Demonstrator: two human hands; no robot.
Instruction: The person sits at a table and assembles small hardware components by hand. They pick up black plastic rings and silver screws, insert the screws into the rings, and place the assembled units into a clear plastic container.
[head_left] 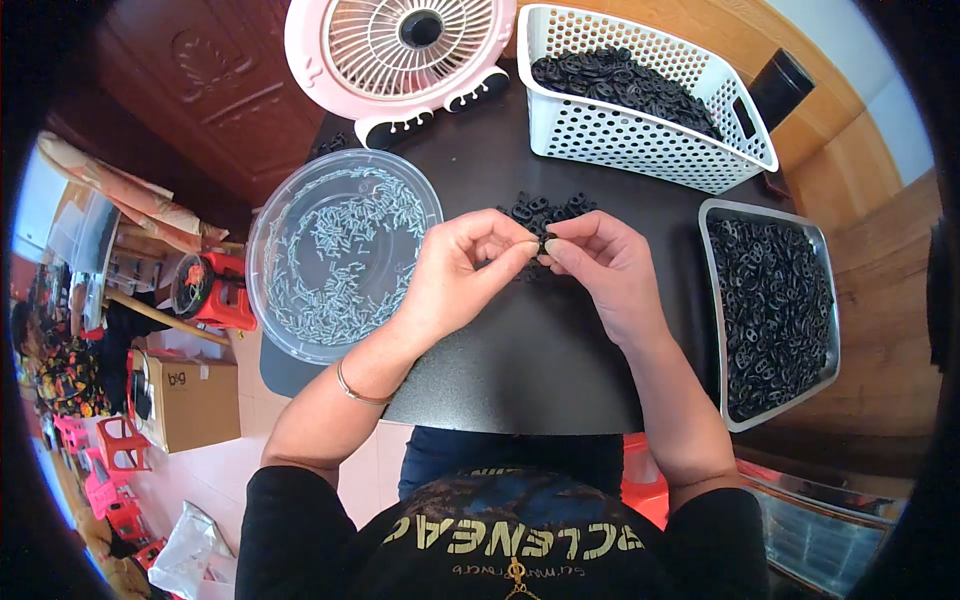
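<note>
Over the dark table, my left hand and my right hand meet fingertip to fingertip. Both pinch a small black plastic part, mostly covered by the thumbs and forefingers. Just beyond my fingers lies a loose pile of similar black parts. To the left of my left hand stands a round clear plastic tub with many small silvery pins in it. Whether one of those pins is between my fingers I cannot make out.
A white perforated basket heaped with black parts stands at the back right. On the right is a metal tray full of small black pieces. A pink fan stands at the back left. Cardboard box on the floor, left.
</note>
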